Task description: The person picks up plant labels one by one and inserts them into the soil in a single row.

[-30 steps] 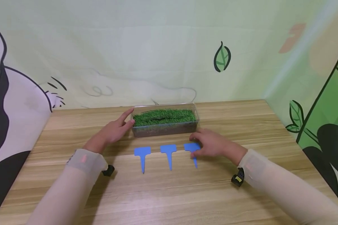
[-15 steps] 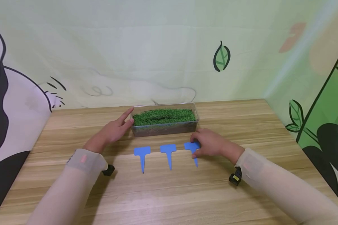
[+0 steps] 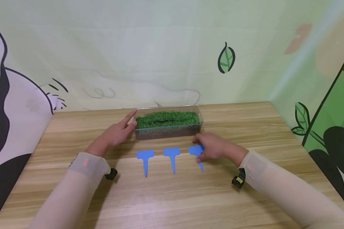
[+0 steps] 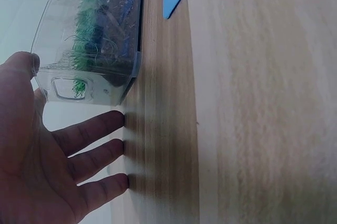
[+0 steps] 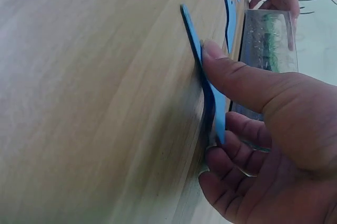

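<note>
Near the back of the table (image 3: 172,197), the box (image 3: 169,132) of grass (image 3: 167,118) stands with its long axis running left to right, unmoved. The left hand (image 3: 113,133) is spread, touching the box's left end. The right hand (image 3: 215,145) pinches the right tag (image 3: 194,149) between thumb and curled fingers. That tag is before the box's right end, head toward it, tip away and now slightly further right. Beside it, the middle tag (image 3: 172,152) and left tag (image 3: 145,155) point likewise.
</note>
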A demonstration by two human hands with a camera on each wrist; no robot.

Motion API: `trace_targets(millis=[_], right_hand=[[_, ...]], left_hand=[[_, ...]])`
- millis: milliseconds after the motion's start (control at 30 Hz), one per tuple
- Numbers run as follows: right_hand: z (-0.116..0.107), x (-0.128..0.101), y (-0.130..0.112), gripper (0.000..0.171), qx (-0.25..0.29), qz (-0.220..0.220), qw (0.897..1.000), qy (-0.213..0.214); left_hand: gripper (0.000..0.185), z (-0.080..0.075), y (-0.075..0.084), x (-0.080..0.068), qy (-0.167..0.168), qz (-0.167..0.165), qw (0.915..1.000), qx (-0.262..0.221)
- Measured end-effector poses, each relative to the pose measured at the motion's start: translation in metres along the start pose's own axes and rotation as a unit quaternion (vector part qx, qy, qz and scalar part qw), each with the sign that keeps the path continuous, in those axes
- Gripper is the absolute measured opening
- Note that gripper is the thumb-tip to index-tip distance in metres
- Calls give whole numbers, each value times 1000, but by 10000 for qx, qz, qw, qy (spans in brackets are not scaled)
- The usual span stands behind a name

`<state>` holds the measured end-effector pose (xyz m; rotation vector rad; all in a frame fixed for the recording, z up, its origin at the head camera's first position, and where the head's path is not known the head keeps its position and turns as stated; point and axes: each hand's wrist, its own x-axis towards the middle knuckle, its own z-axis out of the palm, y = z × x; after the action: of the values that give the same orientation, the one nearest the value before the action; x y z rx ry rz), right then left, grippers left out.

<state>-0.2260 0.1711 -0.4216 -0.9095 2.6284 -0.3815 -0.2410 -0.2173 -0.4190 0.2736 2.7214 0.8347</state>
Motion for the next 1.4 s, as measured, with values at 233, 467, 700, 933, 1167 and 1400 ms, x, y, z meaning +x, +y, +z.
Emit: trace_targets(millis=[233,467,700,933,1167,1400], right_hand=[[0,-3,1,60,387,-120,9991,128],[-1,-4,3,47,910,-113,9955,230],[-13,-6,1,21,1424,-243,9871,696],[-28,-7,-4,22,1588,-215,9801,1174],[-46,-7,-10,17,1669,-134,9734,1564],[-65,-1,-15,18,1672,-76,9656,1988]], left_hand=[[62,1,0,1,39,-23,10000,36],[63,2,-2,3,44,-59,9999,96],[63,0,0,2,31,-37,9999,132],[62,-1,0,1,30,-4,9999,162],[62,2,0,3,14,-13,9999,146],[62,3,-2,3,73,3,9999,124]])
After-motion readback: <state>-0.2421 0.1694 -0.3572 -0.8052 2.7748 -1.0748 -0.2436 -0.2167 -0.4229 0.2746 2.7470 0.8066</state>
